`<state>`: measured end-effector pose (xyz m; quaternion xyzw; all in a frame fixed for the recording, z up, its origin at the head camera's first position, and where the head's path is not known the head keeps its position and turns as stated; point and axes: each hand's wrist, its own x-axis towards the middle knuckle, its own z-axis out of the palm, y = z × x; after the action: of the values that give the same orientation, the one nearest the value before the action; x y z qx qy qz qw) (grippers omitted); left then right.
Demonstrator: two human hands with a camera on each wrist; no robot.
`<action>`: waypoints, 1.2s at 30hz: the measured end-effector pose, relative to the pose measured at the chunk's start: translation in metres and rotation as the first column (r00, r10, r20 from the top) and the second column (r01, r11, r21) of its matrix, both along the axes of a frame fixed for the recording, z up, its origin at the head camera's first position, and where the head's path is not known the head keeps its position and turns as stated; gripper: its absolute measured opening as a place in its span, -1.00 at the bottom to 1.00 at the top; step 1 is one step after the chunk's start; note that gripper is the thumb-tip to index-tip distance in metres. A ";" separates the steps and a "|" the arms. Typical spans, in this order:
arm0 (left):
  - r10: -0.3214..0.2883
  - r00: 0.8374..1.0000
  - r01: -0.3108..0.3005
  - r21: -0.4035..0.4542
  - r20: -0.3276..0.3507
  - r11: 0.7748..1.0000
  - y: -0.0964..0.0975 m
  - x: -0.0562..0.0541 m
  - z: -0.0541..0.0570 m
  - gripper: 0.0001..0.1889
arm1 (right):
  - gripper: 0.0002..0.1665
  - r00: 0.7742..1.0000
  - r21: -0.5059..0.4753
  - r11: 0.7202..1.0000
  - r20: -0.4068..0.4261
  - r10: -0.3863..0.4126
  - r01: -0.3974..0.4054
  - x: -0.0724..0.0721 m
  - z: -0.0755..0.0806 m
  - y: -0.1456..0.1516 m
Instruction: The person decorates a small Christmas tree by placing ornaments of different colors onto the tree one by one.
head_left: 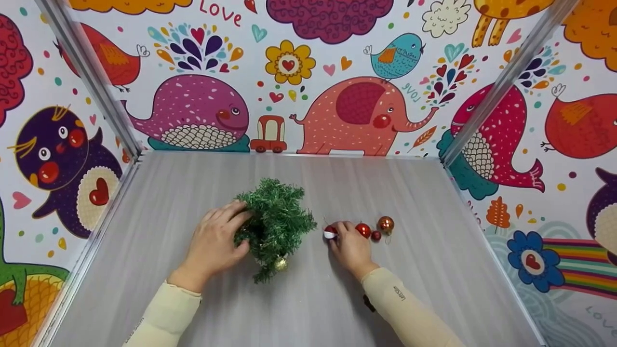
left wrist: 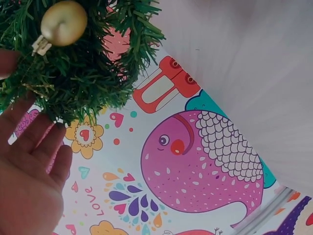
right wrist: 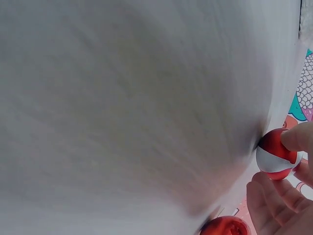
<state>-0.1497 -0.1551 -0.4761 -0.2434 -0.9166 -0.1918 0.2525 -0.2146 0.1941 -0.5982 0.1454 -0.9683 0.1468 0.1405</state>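
A small green tinsel Christmas tree (head_left: 289, 217) leans on the table, left of centre in the head view. My left hand (head_left: 212, 246) grips its branches from the left side, thumb below and fingers above. A gold bauble (left wrist: 66, 23) hangs among the branches, low on the tree in the head view. To the right of the tree, my right hand (head_left: 355, 250) pinches a red and white bauble (right wrist: 274, 159) between thumb and fingers, close over the table.
Beside the right hand lie a shiny red bauble (head_left: 363, 231), a smaller dark red bauble (head_left: 376, 235) and a copper-coloured bauble (head_left: 385, 224). Patterned walls with metal corner rails (head_left: 91, 82) enclose the grey table (head_left: 414, 188) at the back and sides.
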 end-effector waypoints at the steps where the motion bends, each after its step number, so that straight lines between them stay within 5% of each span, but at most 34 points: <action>1: -0.001 1.000 0.001 0.001 0.002 1.000 0.000 0.000 0.000 -0.48 | -0.57 1.000 -0.001 1.000 0.000 -0.001 0.001 0.000 0.000 0.000; 27: 0.003 0.999 -0.003 0.001 0.035 1.000 0.000 0.002 0.001 -0.47 | -0.50 0.997 -0.142 0.987 0.012 0.078 -0.076 0.004 0.010 0.003; 36: 0.011 0.999 -0.011 -0.008 0.036 1.000 0.000 0.004 0.001 -0.47 | -0.40 0.973 -0.232 0.945 -0.085 0.217 -0.231 0.020 0.031 0.011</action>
<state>-0.1457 -0.1547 -0.4752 -0.2359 -0.9231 -0.1912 0.2361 -0.1944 0.2051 -0.5672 0.2406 -0.9161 0.2735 0.1676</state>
